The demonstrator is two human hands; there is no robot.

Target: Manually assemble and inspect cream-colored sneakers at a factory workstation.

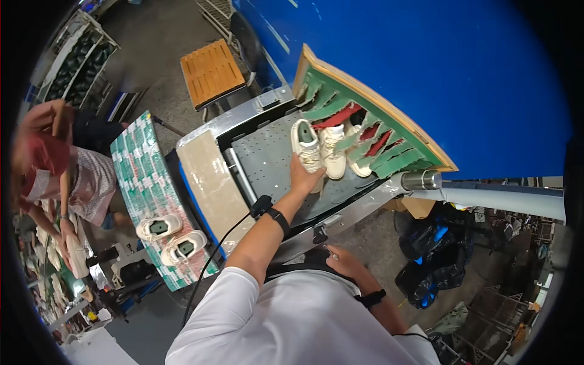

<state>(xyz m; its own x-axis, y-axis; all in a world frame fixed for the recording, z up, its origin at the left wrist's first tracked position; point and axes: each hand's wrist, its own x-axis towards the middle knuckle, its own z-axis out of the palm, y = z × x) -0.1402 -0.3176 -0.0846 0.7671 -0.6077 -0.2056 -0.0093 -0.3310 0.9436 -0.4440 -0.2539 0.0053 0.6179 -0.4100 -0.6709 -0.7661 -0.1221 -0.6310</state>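
Observation:
My left hand (pixel 304 176) is closed around the toe end of a cream lace-up sneaker (pixel 305 146) on the grey perforated conveyor bed (pixel 261 158). Touching or close beside it stands a second cream sneaker (pixel 333 155). Another pale shoe (pixel 358 159) is partly hidden under the torn green and red flaps (pixel 377 146) of a machine opening. My right hand (pixel 344 261) is low near my waist, by the metal frame, with its fingers curled. Whatever it holds, if anything, is too small to make out.
Two cream sneakers (pixel 173 236) rest on a taped green-and-white table (pixel 140 176) at left. A person (pixel 55 158) works beyond it, holding a pale shoe. A blue machine body (pixel 426 79) rises ahead. Black bags (pixel 435 261) lie right; a slatted wooden stool (pixel 213 72) stands behind the bed.

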